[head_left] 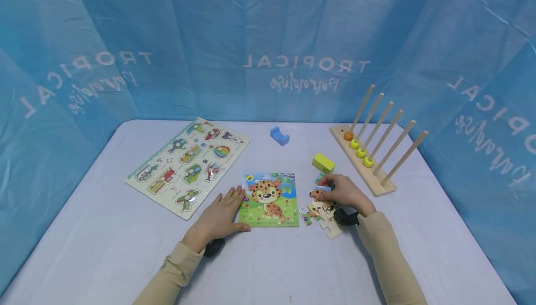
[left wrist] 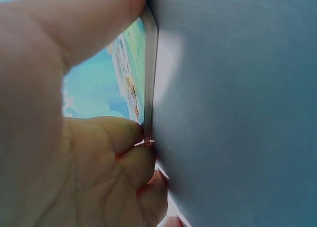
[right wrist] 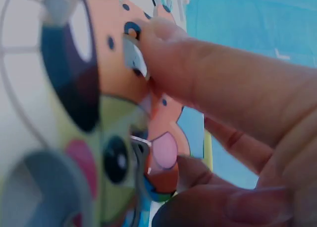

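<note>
Head view: the leopard board (head_left: 269, 202) sits mid-way across the tabletop (head_left: 272, 267), puzzle pieces (head_left: 320, 209) loose toward the right edge, apparently none placed yet, left hand (head_left: 219, 216) flat, fingers extended; left wrist alone gives the board's rim (left wrist: 150, 83) edge-on against them; right wrist clarifies right hand (head_left: 345, 191) pinching a spotted piece (right wrist: 171, 113).

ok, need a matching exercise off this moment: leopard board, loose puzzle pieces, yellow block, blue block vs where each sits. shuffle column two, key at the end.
Column 1
1. leopard board
2. loose puzzle pieces
3. yellow block
4. blue block

Column 2
A. nearest of the four to the blue backdrop
B. touched at its edge by the left hand
C. just beyond the right hand, left of the peg stand
D. touched by the right hand's thumb

Pairs: 1-B, 2-D, 3-C, 4-A
</note>
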A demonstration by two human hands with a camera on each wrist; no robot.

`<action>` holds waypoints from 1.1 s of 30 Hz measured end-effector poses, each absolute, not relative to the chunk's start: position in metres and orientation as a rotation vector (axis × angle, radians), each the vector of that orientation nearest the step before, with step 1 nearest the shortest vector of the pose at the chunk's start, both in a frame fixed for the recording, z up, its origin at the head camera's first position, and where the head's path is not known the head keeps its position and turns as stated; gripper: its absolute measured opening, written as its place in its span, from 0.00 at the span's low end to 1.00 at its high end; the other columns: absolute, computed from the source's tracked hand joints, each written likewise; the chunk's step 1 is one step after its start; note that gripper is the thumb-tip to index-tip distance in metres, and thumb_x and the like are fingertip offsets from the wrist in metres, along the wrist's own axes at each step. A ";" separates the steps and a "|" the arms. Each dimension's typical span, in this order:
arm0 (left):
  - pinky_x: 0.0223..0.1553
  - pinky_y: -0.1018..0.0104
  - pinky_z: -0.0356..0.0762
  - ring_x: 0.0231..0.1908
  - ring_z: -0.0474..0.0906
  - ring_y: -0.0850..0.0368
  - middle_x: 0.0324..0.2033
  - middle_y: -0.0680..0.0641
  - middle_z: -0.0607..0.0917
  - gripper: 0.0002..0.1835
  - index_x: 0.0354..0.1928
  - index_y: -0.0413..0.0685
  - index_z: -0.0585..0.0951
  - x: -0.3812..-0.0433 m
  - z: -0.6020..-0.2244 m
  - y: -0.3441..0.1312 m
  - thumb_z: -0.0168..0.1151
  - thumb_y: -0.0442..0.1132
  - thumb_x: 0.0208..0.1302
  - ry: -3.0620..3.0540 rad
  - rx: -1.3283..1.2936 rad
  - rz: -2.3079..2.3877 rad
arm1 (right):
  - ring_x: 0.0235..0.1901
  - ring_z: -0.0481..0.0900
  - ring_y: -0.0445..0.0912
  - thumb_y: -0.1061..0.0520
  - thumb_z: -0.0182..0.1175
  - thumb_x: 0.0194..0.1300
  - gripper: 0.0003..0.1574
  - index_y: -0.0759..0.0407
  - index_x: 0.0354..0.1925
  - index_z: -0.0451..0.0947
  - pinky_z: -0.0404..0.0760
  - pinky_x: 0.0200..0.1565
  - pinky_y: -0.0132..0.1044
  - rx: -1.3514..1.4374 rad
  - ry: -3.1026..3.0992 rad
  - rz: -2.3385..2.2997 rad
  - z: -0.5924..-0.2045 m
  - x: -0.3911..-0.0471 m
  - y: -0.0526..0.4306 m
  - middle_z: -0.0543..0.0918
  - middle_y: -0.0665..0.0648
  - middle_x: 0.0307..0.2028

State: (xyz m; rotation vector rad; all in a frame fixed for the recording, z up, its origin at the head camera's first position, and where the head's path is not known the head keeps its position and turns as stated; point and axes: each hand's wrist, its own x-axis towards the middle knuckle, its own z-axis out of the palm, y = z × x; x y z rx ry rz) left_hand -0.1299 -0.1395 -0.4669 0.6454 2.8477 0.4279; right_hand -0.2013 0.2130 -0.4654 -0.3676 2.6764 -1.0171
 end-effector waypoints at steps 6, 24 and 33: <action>0.68 0.45 0.45 0.70 0.45 0.43 0.70 0.39 0.53 0.52 0.70 0.38 0.53 -0.131 -0.469 -0.138 0.61 0.63 0.52 2.850 0.648 0.437 | 0.33 0.74 0.47 0.52 0.64 0.58 0.09 0.49 0.39 0.80 0.74 0.30 0.37 -0.383 2.696 -1.050 -0.463 -0.202 0.212 0.80 0.54 0.35; 0.68 0.45 0.45 0.69 0.45 0.43 0.70 0.39 0.52 0.52 0.70 0.37 0.53 -0.128 -0.470 -0.137 0.61 0.63 0.52 2.852 0.653 0.436 | 0.26 0.76 0.46 0.54 0.59 0.63 0.13 0.54 0.46 0.79 0.72 0.27 0.34 -0.333 2.594 -1.260 -0.463 -0.228 0.153 0.80 0.55 0.27; 0.67 0.44 0.46 0.69 0.45 0.42 0.70 0.38 0.51 0.53 0.70 0.36 0.52 -0.131 -0.467 -0.139 0.60 0.63 0.53 2.840 0.664 0.398 | 0.24 0.77 0.46 0.54 0.59 0.64 0.11 0.53 0.45 0.79 0.73 0.25 0.34 -0.418 2.573 -1.293 -0.466 -0.237 0.106 0.80 0.54 0.25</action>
